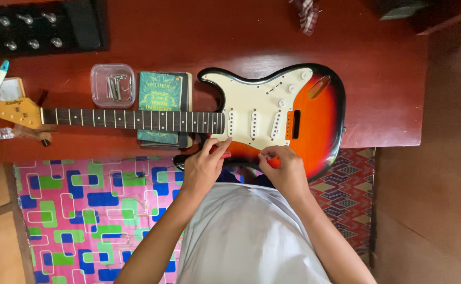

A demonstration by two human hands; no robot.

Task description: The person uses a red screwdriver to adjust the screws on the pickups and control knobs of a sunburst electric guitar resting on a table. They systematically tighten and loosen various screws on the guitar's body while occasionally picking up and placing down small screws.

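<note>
While the sunburst electric guitar (pixel 272 113) is lying heavy mid-frame, we are pinching a red-handled tool (pixel 221 152) in our left hand (pixel 205 167); our right hand (pixel 284 169) is pinching something tiny.

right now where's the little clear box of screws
In the head view the clear plastic box sits on the red table, left of centre, just above the guitar neck and beside the green book.
</note>
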